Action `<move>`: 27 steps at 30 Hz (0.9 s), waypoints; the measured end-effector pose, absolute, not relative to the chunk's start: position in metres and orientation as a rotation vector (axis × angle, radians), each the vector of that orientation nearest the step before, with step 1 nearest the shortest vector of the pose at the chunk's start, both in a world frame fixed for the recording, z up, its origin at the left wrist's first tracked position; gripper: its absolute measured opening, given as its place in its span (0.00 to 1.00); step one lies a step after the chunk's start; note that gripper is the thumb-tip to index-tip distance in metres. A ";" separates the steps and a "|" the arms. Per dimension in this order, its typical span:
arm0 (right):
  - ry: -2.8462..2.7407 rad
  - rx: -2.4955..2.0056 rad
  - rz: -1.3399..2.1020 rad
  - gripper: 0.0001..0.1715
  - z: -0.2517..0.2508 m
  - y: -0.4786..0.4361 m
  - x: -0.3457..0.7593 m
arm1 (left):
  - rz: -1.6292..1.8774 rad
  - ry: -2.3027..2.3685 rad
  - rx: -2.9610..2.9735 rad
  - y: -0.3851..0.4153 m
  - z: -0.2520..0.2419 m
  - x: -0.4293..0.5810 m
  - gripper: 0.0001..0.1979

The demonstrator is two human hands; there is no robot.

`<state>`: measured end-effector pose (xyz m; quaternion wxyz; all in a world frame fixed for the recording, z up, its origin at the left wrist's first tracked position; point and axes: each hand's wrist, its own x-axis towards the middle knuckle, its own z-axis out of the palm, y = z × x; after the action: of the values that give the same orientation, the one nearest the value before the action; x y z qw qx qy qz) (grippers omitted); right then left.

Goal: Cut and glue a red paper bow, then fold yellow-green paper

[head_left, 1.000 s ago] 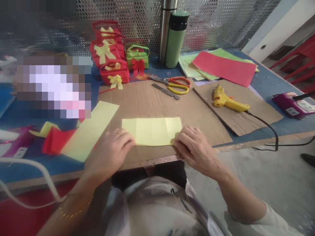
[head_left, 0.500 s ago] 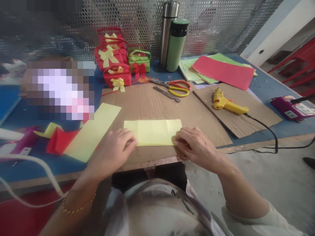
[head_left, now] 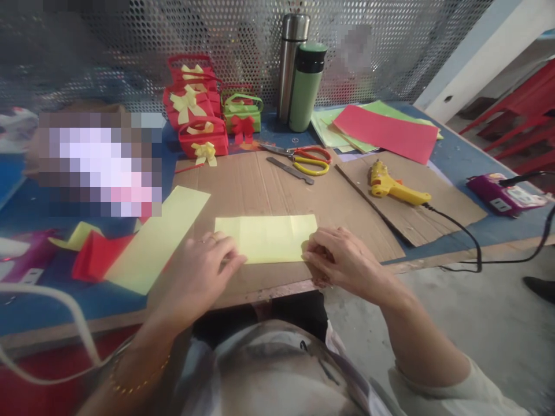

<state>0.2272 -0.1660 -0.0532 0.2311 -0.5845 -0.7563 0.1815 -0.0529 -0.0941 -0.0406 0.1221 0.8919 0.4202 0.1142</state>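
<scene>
A creased strip of pale yellow paper (head_left: 269, 240) lies on the brown cardboard (head_left: 243, 185) in front of me. My left hand (head_left: 217, 257) pinches its near left corner, thumb along the edge. At the near right corner, my right hand (head_left: 332, 251) grips the paper with curled fingers. Vertical crease lines cross the sheet. To the left of my left hand, a longer pale yellow strip (head_left: 167, 237) rests partly over folded red paper (head_left: 99, 257).
Scissors (head_left: 303, 159) and a flat metal blade (head_left: 290, 170) lie beyond the paper. A yellow glue gun (head_left: 396, 185) sits on cardboard to the right, its cord hanging over the edge. Small red paper baskets (head_left: 202, 138), a green bottle (head_left: 307, 86) and coloured sheets (head_left: 385, 133) stand behind.
My view has shifted slightly. Both hands keep their places at the paper's two near corners, and the left thumb lies a little further along the near edge.
</scene>
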 end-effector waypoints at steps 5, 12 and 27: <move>-2.046 -1.627 0.497 0.09 -0.054 -0.165 0.228 | 0.377 1.221 2.622 -0.095 -0.041 -0.053 0.14; -2.082 -1.619 0.499 0.10 -0.052 -0.167 0.228 | 0.397 1.217 2.644 -0.094 -0.042 -0.053 0.14; -2.059 -1.623 0.547 0.11 -0.054 -0.168 0.226 | 0.438 1.053 3.237 -0.124 -0.037 -0.034 0.15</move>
<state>0.2264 -0.1677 -0.0545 0.2298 -0.5898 -0.7482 0.1989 -0.0339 -0.1239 -0.0369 -0.1448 0.9332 0.3037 0.1262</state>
